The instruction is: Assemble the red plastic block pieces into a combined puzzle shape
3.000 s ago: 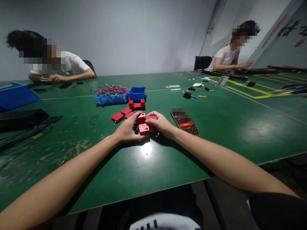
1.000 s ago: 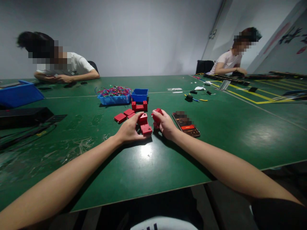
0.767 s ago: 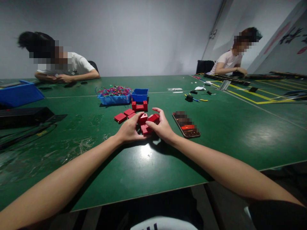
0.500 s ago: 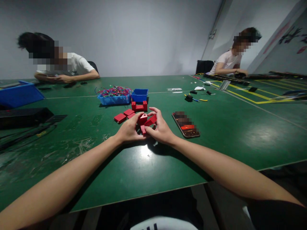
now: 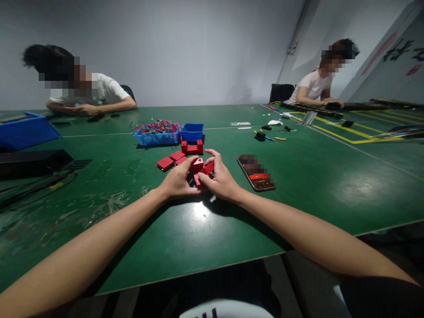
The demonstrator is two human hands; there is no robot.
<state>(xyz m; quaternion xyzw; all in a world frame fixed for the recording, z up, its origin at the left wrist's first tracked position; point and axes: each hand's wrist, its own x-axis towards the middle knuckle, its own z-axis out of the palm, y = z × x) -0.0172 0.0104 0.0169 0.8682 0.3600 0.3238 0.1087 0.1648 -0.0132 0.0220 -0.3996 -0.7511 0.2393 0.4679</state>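
My left hand [image 5: 179, 180] grips a red block with a round hole [image 5: 198, 165] between thumb and fingers, just above the table. In my right hand [image 5: 221, 178] is a flat red piece [image 5: 207, 169], tilted against the block, with my thumb on its near side and my index finger raised and bent. Where the two pieces meet is partly covered by my fingers. Behind my hands stands a red U-shaped bracket [image 5: 192, 148]. Several flat red pieces [image 5: 165, 164] lie to its left.
A blue tray of coloured wires [image 5: 158, 138] and a small blue bin [image 5: 192, 132] stand beyond the red parts. A phone [image 5: 255, 173] lies right of my hands. Farther back are pliers [image 5: 280, 138]. Two people [image 5: 109, 90] sit across the green table [image 5: 145, 260].
My right hand has lowered the flat red piece slightly and turned it closer against the block. My left hand keeps its hold in nearly the same place.
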